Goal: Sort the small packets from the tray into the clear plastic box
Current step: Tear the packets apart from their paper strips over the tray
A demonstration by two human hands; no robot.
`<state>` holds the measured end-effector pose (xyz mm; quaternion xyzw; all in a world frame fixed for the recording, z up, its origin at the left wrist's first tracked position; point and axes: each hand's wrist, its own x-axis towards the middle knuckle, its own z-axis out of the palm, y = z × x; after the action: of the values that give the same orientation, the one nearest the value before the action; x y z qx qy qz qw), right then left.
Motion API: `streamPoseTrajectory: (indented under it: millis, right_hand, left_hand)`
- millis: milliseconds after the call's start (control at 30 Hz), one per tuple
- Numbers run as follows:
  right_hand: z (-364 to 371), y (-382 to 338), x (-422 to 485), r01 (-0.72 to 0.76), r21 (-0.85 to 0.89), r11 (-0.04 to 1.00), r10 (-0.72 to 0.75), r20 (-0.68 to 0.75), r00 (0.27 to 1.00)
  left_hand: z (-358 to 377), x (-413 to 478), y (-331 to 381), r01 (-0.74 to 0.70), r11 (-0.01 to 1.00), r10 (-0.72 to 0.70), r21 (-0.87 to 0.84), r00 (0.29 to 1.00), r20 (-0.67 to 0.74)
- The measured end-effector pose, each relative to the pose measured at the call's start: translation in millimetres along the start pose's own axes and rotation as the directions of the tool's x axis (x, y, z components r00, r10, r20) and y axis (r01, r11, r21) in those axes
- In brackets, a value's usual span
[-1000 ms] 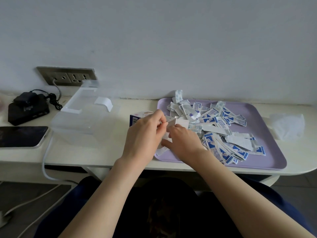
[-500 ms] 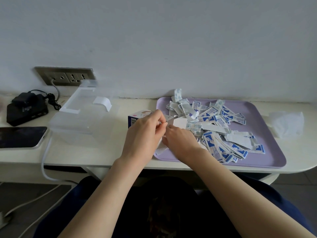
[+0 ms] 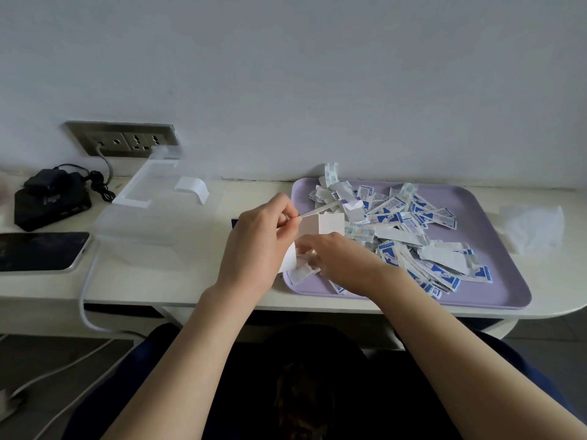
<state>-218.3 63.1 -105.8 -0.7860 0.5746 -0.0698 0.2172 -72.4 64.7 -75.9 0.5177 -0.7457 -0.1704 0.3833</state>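
A heap of small white-and-blue packets (image 3: 413, 230) lies in the lilac tray (image 3: 495, 281) on the right of the desk. The clear plastic box (image 3: 149, 227) stands left of my hands with its lid (image 3: 158, 176) swung open towards the wall. My left hand (image 3: 263, 239) holds a small pale carton (image 3: 324, 223) over the tray's left edge, thumb and forefinger pinching its thin flap. My right hand (image 3: 343, 258) curls round a few packets (image 3: 301, 269) just below the carton. What is inside the carton is hidden.
A phone (image 3: 38, 250) lies at the left front edge with a white cable hanging off the desk. Behind it sit a black charger block (image 3: 50, 201) and a wall socket strip (image 3: 127, 139). A crumpled clear wrapper (image 3: 533, 228) lies right of the tray.
The carton has come up between my hands, so its pale face now shows. My right hand has slid slightly down and left. The pile and the clear box have not moved.
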Motion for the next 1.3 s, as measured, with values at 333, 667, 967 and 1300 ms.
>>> streamPoseTrajectory:
  millis: [333, 667, 967, 1300]
  right_hand:
    - [-2.4, -1.9, 3.4, -0.048, 0.117, 0.992, 0.041, 0.060, 0.997]
    - [13.3, -7.3, 19.8, 0.029, -0.256, 0.966, -0.022, 0.027, 0.999]
    - [8.4, -3.6, 15.6, -0.045, -0.320, 0.946, 0.022, -0.077, 0.997]
    - [-10.0, 7.0, -4.9, -0.054, -0.287, 0.956, 0.032, -0.080, 0.996]
  left_hand:
    - [0.1, -2.0, -1.0, -0.031, 0.999, 0.032, -0.040, 0.999, 0.020]
    - [9.5, -8.1, 1.8, -0.069, 0.996, 0.075, -0.054, 0.991, 0.112]
    - [7.1, -4.2, -3.3, -0.054, 0.998, 0.053, 0.015, 0.998, 0.029]
    - [-3.6, 0.3, -13.3, -0.052, 0.992, 0.055, 0.113, 0.998, -0.023]
